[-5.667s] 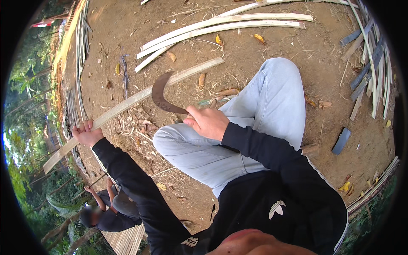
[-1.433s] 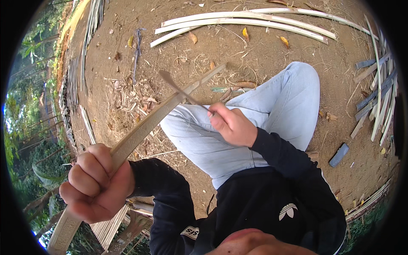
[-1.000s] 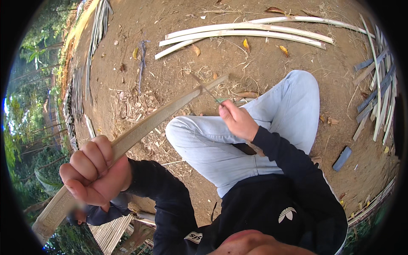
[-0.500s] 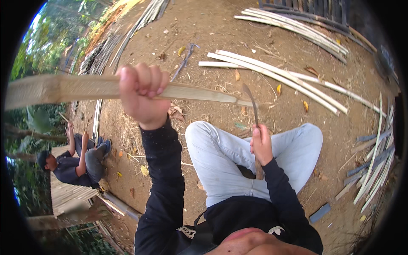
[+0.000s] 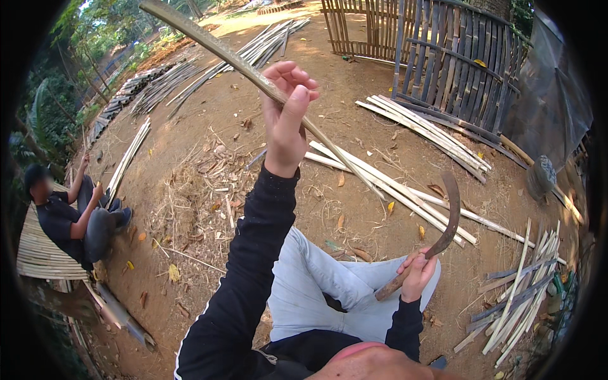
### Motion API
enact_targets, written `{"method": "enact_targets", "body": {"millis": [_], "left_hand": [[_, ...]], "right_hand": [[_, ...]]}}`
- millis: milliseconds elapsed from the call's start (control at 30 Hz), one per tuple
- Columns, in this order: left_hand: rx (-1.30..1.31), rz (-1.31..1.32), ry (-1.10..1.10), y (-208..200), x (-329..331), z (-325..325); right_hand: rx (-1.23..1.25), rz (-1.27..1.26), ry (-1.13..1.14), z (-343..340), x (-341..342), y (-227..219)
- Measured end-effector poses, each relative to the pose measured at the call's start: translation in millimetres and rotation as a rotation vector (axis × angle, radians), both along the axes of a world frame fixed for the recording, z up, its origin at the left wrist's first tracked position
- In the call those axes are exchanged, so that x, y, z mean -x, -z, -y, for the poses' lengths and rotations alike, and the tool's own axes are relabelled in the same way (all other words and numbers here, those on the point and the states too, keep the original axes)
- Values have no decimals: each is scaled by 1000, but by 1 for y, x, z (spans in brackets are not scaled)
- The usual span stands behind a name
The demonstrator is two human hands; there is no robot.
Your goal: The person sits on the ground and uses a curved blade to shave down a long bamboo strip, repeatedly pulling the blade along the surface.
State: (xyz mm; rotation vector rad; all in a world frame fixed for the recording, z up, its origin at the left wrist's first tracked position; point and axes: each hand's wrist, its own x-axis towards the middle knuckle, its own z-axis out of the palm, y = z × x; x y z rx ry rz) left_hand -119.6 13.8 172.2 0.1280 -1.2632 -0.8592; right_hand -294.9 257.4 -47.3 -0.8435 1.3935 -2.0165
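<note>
1. Left hand (image 5: pixel 285 130): was raised in front of the body; its grip was loose, fingers half curled, with a bamboo strip between thumb and fingers.
2. Bamboo strip (image 5: pixel 221 53): slanted through that hand, one end up at the upper left, the thin end down toward the right; whether that end touched anything could not be told.
3. Right hand (image 5: pixel 416 273): was near the knee, its grip closed around the handle of a sickle.
4. Sickle (image 5: pixel 453 215): had a brown, curved blade, which pointed up and away.
5. Jeans (image 5: pixel 316 269): were light blue, on bent legs below both hands.
6. Shavings (image 5: pixel 202 180): lay scattered on the ground, left of the legs.
7. Pale strips (image 5: pixel 405 197): lay on the ground beyond the knees.
8. Co-worker (image 5: pixel 63 218): sat well apart, at the far left.
</note>
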Motion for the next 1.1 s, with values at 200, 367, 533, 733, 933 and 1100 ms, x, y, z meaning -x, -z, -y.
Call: {"method": "enact_targets", "body": {"millis": [200,367,533,733,933,1100], "left_hand": [[-26,-226,70,-22,-101,-35],[148,-163,364,-10,-98,-60],[306,70,371,-4,-86,-79],[170,133,347,0,-86,-121],[195,51,327,13,-63,-142],[197,85,288,14,-62,-145]], "right_hand": [[-161,-5,-84,3,-18,-4],[-159,1,-224,11,-41,-13],[-73,-234,-341,19,-49,-37],[72,-426,-459,23,-83,-68],[45,-446,-438,28,-83,-50],[167,-546,-477,23,-85,-58]]}}
